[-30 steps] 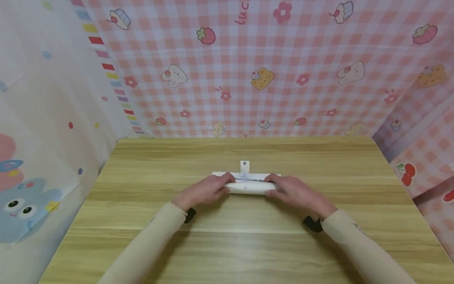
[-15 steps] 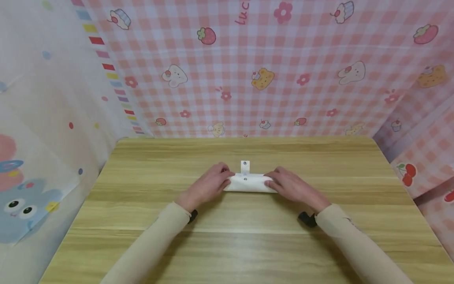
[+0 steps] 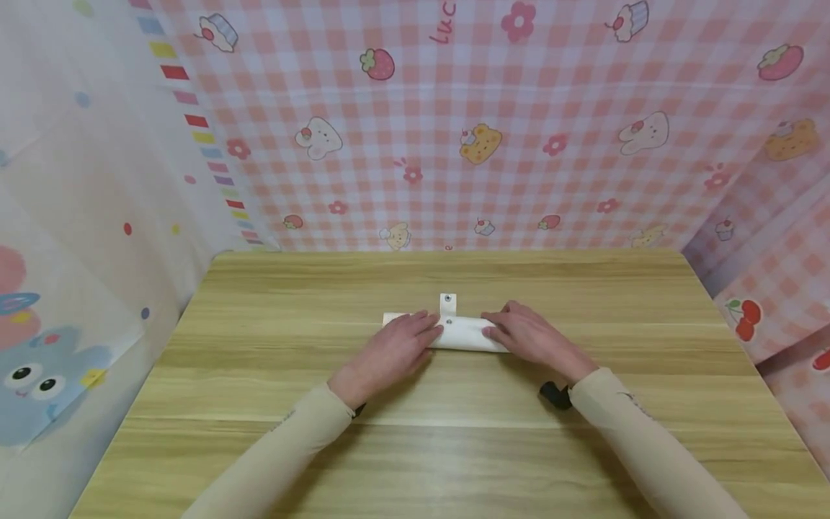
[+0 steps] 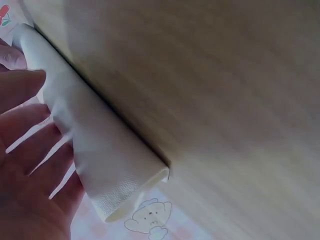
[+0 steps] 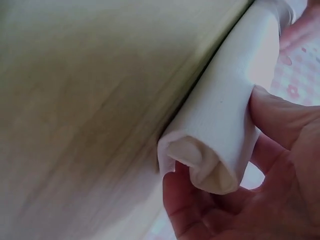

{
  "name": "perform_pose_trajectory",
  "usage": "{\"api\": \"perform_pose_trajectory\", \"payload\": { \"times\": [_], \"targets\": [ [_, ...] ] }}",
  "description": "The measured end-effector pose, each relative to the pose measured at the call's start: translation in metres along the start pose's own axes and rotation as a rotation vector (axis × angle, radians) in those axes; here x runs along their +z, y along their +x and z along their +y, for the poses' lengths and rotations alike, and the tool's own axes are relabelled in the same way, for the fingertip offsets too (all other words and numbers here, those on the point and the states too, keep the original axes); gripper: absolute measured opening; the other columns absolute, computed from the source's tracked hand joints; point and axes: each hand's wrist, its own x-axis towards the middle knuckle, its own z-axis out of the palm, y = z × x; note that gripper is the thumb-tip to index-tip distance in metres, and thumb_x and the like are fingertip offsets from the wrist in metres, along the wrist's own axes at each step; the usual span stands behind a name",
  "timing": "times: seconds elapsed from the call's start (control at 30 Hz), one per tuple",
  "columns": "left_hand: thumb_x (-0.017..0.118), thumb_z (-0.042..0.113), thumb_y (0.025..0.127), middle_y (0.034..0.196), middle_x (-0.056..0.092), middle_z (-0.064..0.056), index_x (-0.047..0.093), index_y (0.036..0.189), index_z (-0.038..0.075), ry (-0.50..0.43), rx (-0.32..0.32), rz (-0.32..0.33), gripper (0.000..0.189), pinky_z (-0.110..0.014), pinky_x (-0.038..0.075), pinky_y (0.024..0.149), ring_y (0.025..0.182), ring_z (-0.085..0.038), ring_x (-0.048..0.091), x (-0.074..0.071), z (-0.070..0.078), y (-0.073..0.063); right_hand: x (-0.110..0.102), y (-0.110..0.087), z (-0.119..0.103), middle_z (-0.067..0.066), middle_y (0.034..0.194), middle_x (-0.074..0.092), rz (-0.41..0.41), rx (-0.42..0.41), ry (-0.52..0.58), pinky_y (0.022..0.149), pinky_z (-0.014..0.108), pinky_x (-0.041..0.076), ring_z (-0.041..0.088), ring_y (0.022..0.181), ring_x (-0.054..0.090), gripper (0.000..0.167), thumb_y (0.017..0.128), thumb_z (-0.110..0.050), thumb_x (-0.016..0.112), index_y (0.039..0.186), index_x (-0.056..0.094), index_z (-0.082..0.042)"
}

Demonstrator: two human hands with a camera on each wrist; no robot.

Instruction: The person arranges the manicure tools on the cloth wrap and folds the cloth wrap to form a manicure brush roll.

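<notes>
A white, leather-like roll-up pouch (image 3: 468, 336) lies on the table, rolled into a tube. Its strap (image 3: 448, 304) with a metal snap points away from me, and a second snap stud (image 3: 449, 322) shows on the roll just below it. My left hand (image 3: 400, 346) rests over the left half, its fingers (image 4: 37, 145) fairly straight along the roll in the left wrist view. At the right end, my right hand (image 3: 533, 339) grips the roll, thumb (image 5: 280, 112) on one side and fingers curled beneath. Spiral layers show in that open end.
The wood-grain table (image 3: 415, 447) extends around the roll on all sides. A pink checked cloth (image 3: 402, 194) hangs behind its back edge, and a white patterned cloth (image 3: 97, 238) hangs at the left. Black wrist straps (image 3: 555, 395) sit at the sleeves.
The pouch has been rolled further away from me, bringing its stud up near the strap. My left hand has slid right, from the end onto the roll. The right hand keeps its grip.
</notes>
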Motion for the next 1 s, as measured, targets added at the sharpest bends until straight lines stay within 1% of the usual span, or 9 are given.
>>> {"api": "perform_pose_trajectory", "payload": {
  "times": [0.1, 0.27, 0.4, 0.5, 0.63, 0.77, 0.9, 1.0],
  "targets": [
    [0.07, 0.018, 0.1, 0.148, 0.058, -0.015, 0.065, 0.138, 0.004, 0.027, 0.012, -0.03, 0.041, -0.046, 0.045, 0.113, 0.135, -0.032, 0.056, 0.001, 0.001, -0.002, -0.001, 0.001, 0.0, 0.018, 0.117, 0.063, -0.014, -0.005, -0.003, 0.083, 0.042, 0.049, 0.027, 0.099, 0.057, 0.048, 0.107, -0.029, 0.058, 0.145, 0.058, 0.0],
    [0.069, 0.01, 0.1, 0.147, 0.058, -0.014, 0.067, 0.135, 0.005, 0.046, 0.03, -0.02, 0.036, -0.042, 0.046, 0.111, 0.133, -0.03, 0.058, 0.005, 0.0, -0.002, -0.003, 0.006, -0.004, 0.022, 0.128, 0.062, -0.015, -0.029, 0.004, 0.096, 0.05, 0.05, 0.034, 0.113, 0.058, 0.045, 0.107, -0.023, 0.059, 0.143, 0.059, 0.003],
    [0.066, 0.003, 0.099, 0.147, 0.059, -0.013, 0.066, 0.135, 0.005, 0.02, 0.019, -0.028, 0.037, -0.043, 0.046, 0.112, 0.133, -0.03, 0.058, 0.008, -0.002, -0.001, -0.003, 0.013, -0.01, 0.025, 0.139, 0.059, 0.006, -0.02, 0.063, 0.108, 0.056, 0.046, 0.04, 0.127, 0.056, 0.045, 0.104, -0.016, 0.06, 0.144, 0.056, 0.004],
    [0.065, -0.002, 0.098, 0.146, 0.059, -0.013, 0.067, 0.135, 0.005, -0.011, 0.009, -0.033, 0.037, -0.045, 0.046, 0.112, 0.133, -0.031, 0.058, 0.008, -0.004, 0.001, -0.002, 0.02, -0.016, 0.022, 0.143, 0.059, 0.021, 0.016, 0.12, 0.112, 0.055, 0.043, 0.039, 0.133, 0.055, 0.05, 0.101, -0.014, 0.059, 0.147, 0.053, 0.005],
    [0.064, -0.007, 0.097, 0.145, 0.061, -0.011, 0.068, 0.133, 0.005, -0.03, -0.005, -0.035, 0.038, -0.046, 0.047, 0.111, 0.133, -0.03, 0.058, 0.009, -0.005, 0.003, 0.001, 0.03, -0.024, 0.019, 0.142, 0.062, 0.061, 0.035, 0.154, 0.112, 0.054, 0.043, 0.037, 0.133, 0.057, 0.05, 0.103, -0.015, 0.058, 0.148, 0.051, 0.005],
    [0.065, -0.009, 0.095, 0.143, 0.062, -0.011, 0.07, 0.131, 0.006, -0.045, -0.012, -0.026, 0.039, -0.045, 0.048, 0.11, 0.131, -0.03, 0.059, 0.01, -0.006, 0.003, 0.005, 0.039, -0.031, 0.021, 0.139, 0.063, 0.127, 0.011, 0.164, 0.109, 0.053, 0.047, 0.038, 0.127, 0.061, 0.045, 0.104, -0.014, 0.059, 0.145, 0.055, 0.004],
    [0.064, -0.009, 0.095, 0.139, 0.065, -0.011, 0.072, 0.127, 0.006, -0.05, 0.003, 0.007, 0.036, -0.043, 0.05, 0.108, 0.127, -0.029, 0.063, 0.01, -0.007, 0.003, 0.01, 0.047, -0.034, 0.02, 0.13, 0.069, 0.181, 0.013, 0.198, 0.101, 0.049, 0.053, 0.034, 0.118, 0.067, 0.039, 0.104, -0.013, 0.062, 0.14, 0.061, 0.001],
    [0.064, -0.01, 0.095, 0.139, 0.065, -0.011, 0.073, 0.126, 0.006, -0.059, 0.001, 0.014, 0.036, -0.042, 0.051, 0.106, 0.126, -0.029, 0.063, 0.01, -0.007, 0.002, 0.013, 0.051, -0.034, 0.017, 0.123, 0.072, 0.211, 0.017, 0.229, 0.098, 0.046, 0.055, 0.031, 0.112, 0.069, 0.033, 0.103, -0.012, 0.064, 0.133, 0.066, -0.001]
  ]
}}
